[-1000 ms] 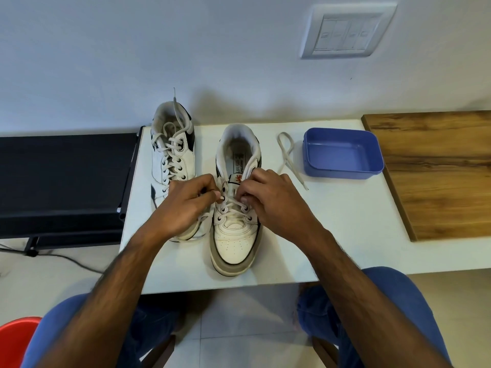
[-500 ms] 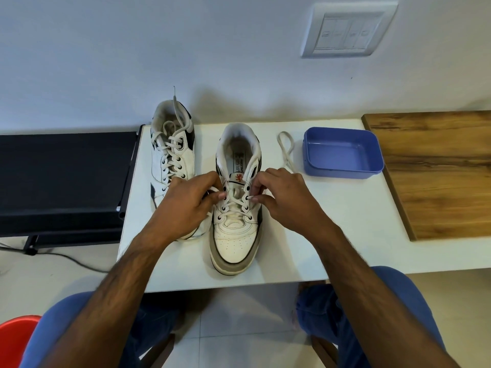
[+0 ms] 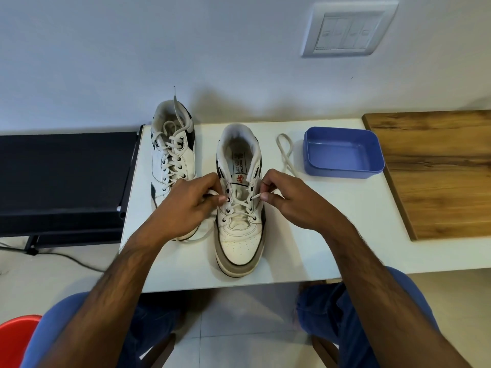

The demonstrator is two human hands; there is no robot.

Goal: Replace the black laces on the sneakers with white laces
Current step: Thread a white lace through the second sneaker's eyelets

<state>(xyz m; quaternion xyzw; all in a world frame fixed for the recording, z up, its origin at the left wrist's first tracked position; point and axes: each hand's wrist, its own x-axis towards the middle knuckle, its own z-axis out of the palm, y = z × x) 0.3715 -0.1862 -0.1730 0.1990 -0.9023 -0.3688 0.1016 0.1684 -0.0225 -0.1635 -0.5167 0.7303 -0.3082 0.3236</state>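
Note:
Two white sneakers stand on the white table [image 3: 345, 235]. The left sneaker [image 3: 172, 155] is laced to the top with a white lace. The right sneaker [image 3: 240, 208] has a white lace [image 3: 239, 207] crossed through its lower eyelets. My left hand [image 3: 186, 205] pinches one end of that lace at the shoe's left eyelets. At the right eyelets my right hand [image 3: 292, 200] pinches the other end, whose loose length [image 3: 285, 152] loops on the table beside the shoe. No black lace is in view.
An empty blue plastic tub [image 3: 345, 171] sits right of the shoes. A wooden board [image 3: 438, 168] covers the table's right part. A black bench [image 3: 61, 179] stands left of the table, a red stool [image 3: 13, 338] at lower left. A switch plate [image 3: 348, 29] is on the wall.
Both hands have drawn apart, away from the shoe's tongue, each pulling its lace end outward. The crossed laces over the tongue show more now.

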